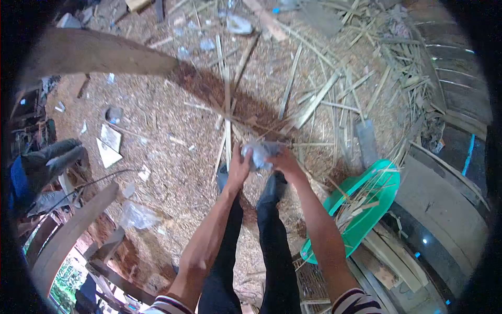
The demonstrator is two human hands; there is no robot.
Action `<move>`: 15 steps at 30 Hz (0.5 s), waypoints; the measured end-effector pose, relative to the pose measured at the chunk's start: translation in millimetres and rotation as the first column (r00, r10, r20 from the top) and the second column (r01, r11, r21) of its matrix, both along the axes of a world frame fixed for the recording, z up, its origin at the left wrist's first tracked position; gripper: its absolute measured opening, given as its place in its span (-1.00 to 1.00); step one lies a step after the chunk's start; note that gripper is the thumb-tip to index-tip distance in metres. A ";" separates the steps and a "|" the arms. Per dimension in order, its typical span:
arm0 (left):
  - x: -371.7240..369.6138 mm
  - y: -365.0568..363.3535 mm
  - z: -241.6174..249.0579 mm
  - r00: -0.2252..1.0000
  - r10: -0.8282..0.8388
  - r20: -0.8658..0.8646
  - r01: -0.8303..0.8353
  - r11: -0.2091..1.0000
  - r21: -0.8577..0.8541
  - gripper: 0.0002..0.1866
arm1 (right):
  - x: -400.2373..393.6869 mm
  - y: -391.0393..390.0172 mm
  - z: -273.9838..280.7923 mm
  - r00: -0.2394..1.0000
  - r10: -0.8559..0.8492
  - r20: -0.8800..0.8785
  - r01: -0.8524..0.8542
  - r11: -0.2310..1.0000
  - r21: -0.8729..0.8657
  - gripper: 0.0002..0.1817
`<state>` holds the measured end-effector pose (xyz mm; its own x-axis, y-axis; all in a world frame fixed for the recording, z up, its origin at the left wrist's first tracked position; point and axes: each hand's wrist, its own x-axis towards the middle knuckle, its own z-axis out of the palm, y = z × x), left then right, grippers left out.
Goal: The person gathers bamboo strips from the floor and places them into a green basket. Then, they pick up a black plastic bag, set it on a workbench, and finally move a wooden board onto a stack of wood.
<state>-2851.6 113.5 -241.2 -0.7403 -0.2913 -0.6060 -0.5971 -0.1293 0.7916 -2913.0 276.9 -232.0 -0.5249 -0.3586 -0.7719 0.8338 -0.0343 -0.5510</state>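
**Crumpled plastic (256,155) caught in the middle**

The left grip (240,168) is clamped on the left side of the crumpled plastic, its thumb lying over the bundle. The right grip (285,161) is clamped on the opposite side, though blur hides exactly how its fingers bend. The pale, cloudy bundle therefore sits between the two, touching both, above the sawdust-covered floor (178,193) and near the person's shoes. Long wood strips (319,99) lie scattered beyond the hands. Beside the right forearm, a green tub (390,183) holds thin slivers of wood. A clear plastic bag (138,215) lies well apart to the left.
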 end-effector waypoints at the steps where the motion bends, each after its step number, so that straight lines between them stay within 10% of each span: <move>1: -2.6 -2.5 15.9 0.999 -0.022 0.049 0.021 1.000 0.005 -0.28 | 2.6 1.6 11.7 1.000 -0.006 -0.028 0.006 1.000 -0.012 -0.41; 4: -14.3 -11.5 81.5 0.966 -0.236 -0.102 0.204 0.945 -0.255 -0.23 | 7.9 12.1 43.6 0.985 -0.163 0.056 0.169 0.976 -0.135 -0.34; 6: -27.9 -14.8 144.5 0.713 -0.685 -0.150 0.438 0.602 -0.668 -0.15 | 1.8 6.7 71.9 0.985 -0.147 0.092 0.151 0.988 -0.035 -0.33; 7: -35.3 -13.3 175.3 0.707 -0.688 -0.162 0.423 0.595 -0.683 -0.15 | -2.2 4.4 86.9 0.986 -0.149 0.069 0.153 0.987 -0.047 -0.33; 9: -47.9 -7.8 230.5 0.619 -0.766 0.173 0.467 0.182 -0.866 -0.03 | -14.5 -3.2 125.0 0.974 -0.185 0.128 0.199 0.974 -0.108 -0.36; 15: -88.6 -28.5 288.9 0.592 -0.806 0.022 0.432 0.294 -0.853 -0.04 | -54.1 -14.9 239.4 0.976 -0.216 -0.003 0.211 0.957 -0.199 -0.41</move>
